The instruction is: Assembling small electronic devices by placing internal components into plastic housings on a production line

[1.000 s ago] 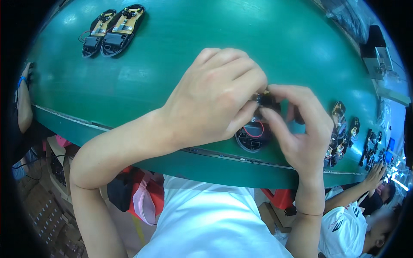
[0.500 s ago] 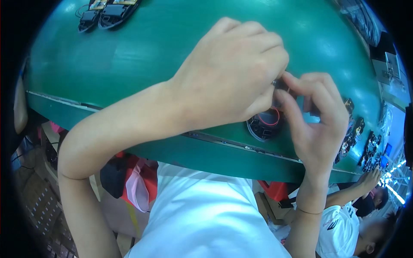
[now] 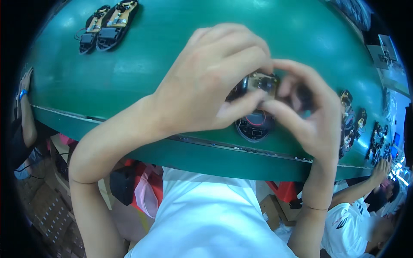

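Both my hands meet over a black oval device shell [image 3: 256, 124] with a circuit board inside, held above the near edge of the green table [image 3: 172, 56]. My left hand [image 3: 211, 81] curls over the shell's left and top, thumb pressed across its middle. My right hand [image 3: 307, 112] pinches the shell's upper right part, where a tan board [image 3: 262, 82] shows between the fingers. Most of the shell is hidden by my fingers.
Two more open black shells with boards [image 3: 109, 26] lie at the far left of the table. Several similar parts [image 3: 350, 118] line the right edge. A person in white [image 3: 361, 215] works at the lower right; another person's arm [image 3: 26, 107] rests at the left.
My hands and the shell have come lower and nearer in the view, and my fingers have shifted so the tan board now shows between them.
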Demonstrator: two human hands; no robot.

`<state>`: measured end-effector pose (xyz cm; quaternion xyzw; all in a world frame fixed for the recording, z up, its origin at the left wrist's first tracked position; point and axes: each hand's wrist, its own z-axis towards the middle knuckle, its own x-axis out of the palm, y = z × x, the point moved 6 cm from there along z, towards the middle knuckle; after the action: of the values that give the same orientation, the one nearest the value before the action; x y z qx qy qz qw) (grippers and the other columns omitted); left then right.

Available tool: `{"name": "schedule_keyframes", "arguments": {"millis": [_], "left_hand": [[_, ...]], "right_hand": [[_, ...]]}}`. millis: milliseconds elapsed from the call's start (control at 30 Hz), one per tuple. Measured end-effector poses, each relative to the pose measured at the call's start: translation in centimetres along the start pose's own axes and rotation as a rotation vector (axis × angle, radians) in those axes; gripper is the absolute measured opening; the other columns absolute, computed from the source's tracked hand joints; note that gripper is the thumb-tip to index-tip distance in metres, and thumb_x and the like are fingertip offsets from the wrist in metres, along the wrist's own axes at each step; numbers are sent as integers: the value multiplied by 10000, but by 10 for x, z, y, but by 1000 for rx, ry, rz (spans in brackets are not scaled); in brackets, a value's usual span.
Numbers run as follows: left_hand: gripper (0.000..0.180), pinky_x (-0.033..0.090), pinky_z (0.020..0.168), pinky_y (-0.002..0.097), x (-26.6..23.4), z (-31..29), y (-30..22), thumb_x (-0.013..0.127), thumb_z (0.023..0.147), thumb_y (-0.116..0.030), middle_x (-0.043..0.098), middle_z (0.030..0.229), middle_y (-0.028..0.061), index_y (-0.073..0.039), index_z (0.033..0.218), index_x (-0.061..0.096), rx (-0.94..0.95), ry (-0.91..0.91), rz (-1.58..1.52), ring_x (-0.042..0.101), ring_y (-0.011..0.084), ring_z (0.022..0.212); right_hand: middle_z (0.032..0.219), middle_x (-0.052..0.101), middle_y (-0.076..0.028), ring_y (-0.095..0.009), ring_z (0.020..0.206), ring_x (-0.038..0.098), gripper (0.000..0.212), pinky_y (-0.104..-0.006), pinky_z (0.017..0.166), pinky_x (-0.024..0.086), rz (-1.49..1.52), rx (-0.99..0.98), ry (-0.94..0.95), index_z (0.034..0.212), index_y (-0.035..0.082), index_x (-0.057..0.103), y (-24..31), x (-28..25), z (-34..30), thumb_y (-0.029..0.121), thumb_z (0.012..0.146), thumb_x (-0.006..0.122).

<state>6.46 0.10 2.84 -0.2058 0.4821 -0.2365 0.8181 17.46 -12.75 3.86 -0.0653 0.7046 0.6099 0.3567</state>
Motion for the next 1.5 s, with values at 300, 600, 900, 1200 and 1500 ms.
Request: {"name": "schedule_keyframes", "arguments": {"millis": [300, 600, 900, 1200, 1500], "left_hand": [[364, 452, 1054, 453, -26, -2, 16, 776, 787, -167, 650, 1269, 137, -44, 1119, 695, 24, 158, 51, 593, 350, 1214], [652, 419, 1094, 459, -43, -4, 26, 877, 747, -380, 605, 1355, 131, -68, 1269, 642, 40, 251, 7, 544, 354, 1303], [272, 530, 899, 409, -46, -6, 47, 795, 821, -123, 706, 1036, 139, -3, 1047, 702, -36, 84, -120, 659, 319, 1010], [250, 485, 911, 412, -25, -9, 31, 780, 761, -51, 659, 1049, 78, -73, 999, 706, -64, 33, -53, 628, 299, 1006], [318, 507, 858, 388, -26, -3, 0, 838, 700, -74, 667, 1050, 73, -84, 1000, 731, 56, -209, -113, 654, 270, 997]], "right_hand": [[823, 573, -1, -106, 712, 493, 358, -250, 632, 391, -133, -73, -28, 1099, 65, 754, -2, 4, 1, 95, 748, 813], [712, 481, 30, -64, 682, 445, 339, -237, 604, 328, -236, 292, 100, 1101, 13, 759, -37, -81, -17, 65, 766, 783], [1064, 648, -92, -130, 913, 574, 278, -245, 807, 453, 400, 93, -41, 1101, -51, 654, -8, -37, -6, 41, 845, 597], [1011, 730, -80, -5, 661, 458, 236, -160, 576, 366, 649, 248, 12, 1217, -20, 636, 5, 11, 5, 117, 1024, 624], [824, 725, -103, 6, 513, 370, 364, -163, 488, 293, 666, 233, -39, 1268, -8, 550, -1, 28, -5, 313, 1106, 492]]}}
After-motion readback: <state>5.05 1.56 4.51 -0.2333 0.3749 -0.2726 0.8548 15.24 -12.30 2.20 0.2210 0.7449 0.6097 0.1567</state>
